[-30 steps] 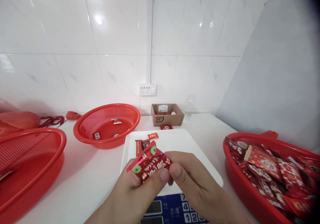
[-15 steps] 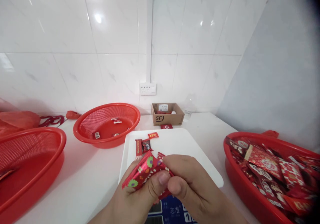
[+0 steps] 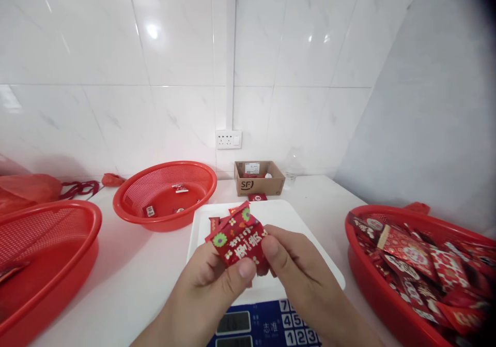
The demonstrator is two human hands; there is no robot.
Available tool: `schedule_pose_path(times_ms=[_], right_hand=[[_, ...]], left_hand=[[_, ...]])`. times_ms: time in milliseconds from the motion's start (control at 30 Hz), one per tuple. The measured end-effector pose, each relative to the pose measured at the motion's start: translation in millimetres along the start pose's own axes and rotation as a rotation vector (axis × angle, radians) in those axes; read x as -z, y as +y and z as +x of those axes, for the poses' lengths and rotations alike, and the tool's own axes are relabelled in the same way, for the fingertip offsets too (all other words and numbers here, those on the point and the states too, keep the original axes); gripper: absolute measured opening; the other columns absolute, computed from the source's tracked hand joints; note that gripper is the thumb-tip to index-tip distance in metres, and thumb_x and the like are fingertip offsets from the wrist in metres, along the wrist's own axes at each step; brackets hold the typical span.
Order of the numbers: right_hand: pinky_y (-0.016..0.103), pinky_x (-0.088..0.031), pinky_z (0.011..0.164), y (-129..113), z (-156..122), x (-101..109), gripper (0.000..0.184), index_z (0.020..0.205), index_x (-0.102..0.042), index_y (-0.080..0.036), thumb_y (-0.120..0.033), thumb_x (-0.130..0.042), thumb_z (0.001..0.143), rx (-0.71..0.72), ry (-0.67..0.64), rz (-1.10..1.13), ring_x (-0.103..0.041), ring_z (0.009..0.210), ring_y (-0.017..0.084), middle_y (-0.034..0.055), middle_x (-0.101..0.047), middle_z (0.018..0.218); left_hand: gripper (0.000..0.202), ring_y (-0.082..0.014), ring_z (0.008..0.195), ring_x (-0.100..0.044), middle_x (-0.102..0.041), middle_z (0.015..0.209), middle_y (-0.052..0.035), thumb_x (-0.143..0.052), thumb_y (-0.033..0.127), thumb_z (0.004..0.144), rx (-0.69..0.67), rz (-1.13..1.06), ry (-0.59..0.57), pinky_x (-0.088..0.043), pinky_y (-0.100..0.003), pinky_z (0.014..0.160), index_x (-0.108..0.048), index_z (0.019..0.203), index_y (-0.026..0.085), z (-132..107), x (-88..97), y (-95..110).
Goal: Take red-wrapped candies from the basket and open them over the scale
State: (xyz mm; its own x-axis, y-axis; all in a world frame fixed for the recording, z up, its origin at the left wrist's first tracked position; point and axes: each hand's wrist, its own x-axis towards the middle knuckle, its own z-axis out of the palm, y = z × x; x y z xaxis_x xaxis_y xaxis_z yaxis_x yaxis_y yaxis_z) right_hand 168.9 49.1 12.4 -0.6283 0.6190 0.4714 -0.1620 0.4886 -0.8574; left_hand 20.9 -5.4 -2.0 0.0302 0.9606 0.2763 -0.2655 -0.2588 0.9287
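Both of my hands hold one red packet (image 3: 238, 241) printed with flowers and white characters, raised above the white scale tray (image 3: 310, 233). My left hand (image 3: 211, 282) pinches its lower left side with thumb and fingers closed. My right hand (image 3: 289, 264) pinches its right edge. Small wrapped candies (image 3: 214, 222) lie on the tray just behind the packet, partly hidden by it. The blue scale panel (image 3: 267, 329) with its keypad shows below my hands.
A red basket (image 3: 418, 274) full of red packets stands at the right. Another red basket (image 3: 166, 194) with a few small candies sits at the back left, and a third (image 3: 42, 259) at the far left. A small cardboard box (image 3: 259, 179) stands by the wall.
My hands lifted the packet and turned it more upright, its printed face now toward me. They moved slightly away from me, uncovering more of the scale panel.
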Motion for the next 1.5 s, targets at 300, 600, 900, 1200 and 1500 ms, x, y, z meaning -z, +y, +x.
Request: schedule_pose_path(times_ms=[300,600,900,1200,1500], right_hand=[[0.022,-0.038,0.055,0.3,1.2,0.4,0.043,0.07,-0.057,-0.017,-0.04,-0.042,0.103,-0.006,-0.045,-0.066,-0.049,0.061,0.011,-0.0003,-0.058,0.069],[0.023,-0.045,0.064,-0.4,0.9,-2.7,0.046,0.068,-0.064,-0.017,-0.036,-0.041,0.103,0.033,-0.025,-0.04,-0.055,0.062,0.011,0.001,-0.065,0.069],[0.021,-0.044,0.058,2.2,1.3,-2.5,0.046,0.069,-0.064,-0.017,-0.035,-0.04,0.104,0.076,0.013,-0.134,-0.058,0.06,0.011,-0.0002,-0.062,0.063],[0.024,-0.043,0.059,1.5,4.3,-2.1,0.044,0.076,-0.065,-0.017,-0.047,-0.044,0.101,0.041,-0.043,-0.085,-0.051,0.061,0.013,0.0001,-0.059,0.067],[0.023,-0.045,0.064,1.0,2.4,-4.6,0.039,0.091,-0.07,-0.018,-0.037,-0.039,0.104,0.049,-0.019,-0.132,-0.057,0.069,0.014,0.0018,-0.067,0.078]], left_hand=[[0.028,-0.013,0.069,-0.053,-0.064,0.073,0.0003,-0.063,0.047,0.09,0.077,0.062,-0.052,-0.05,-0.021,0.07,-0.077,0.089,0.023,3.1,-3.3,8.3],[0.037,-0.0128,0.068,-0.052,-0.058,0.068,0.0022,-0.059,0.055,0.089,0.071,0.172,-0.019,-0.047,-0.02,0.065,-0.07,0.078,0.021,0.6,1.2,7.3],[0.027,-0.0126,0.069,-0.049,-0.061,0.075,0.0011,-0.062,0.046,0.09,0.07,0.186,-0.146,-0.044,-0.02,0.062,-0.073,0.085,0.022,1.5,3.4,7.3],[0.032,-0.0196,0.08,-0.064,-0.074,0.087,-0.0039,-0.059,0.048,0.092,0.017,0.185,0.0,-0.051,-0.027,0.075,-0.077,0.099,0.022,1.3,3.6,9.9],[0.029,-0.0221,0.101,-0.064,-0.073,0.114,-0.0029,-0.055,0.041,0.097,0.002,0.235,-0.033,-0.048,-0.03,0.092,-0.073,0.114,0.026,0.6,2.3,7.5]])
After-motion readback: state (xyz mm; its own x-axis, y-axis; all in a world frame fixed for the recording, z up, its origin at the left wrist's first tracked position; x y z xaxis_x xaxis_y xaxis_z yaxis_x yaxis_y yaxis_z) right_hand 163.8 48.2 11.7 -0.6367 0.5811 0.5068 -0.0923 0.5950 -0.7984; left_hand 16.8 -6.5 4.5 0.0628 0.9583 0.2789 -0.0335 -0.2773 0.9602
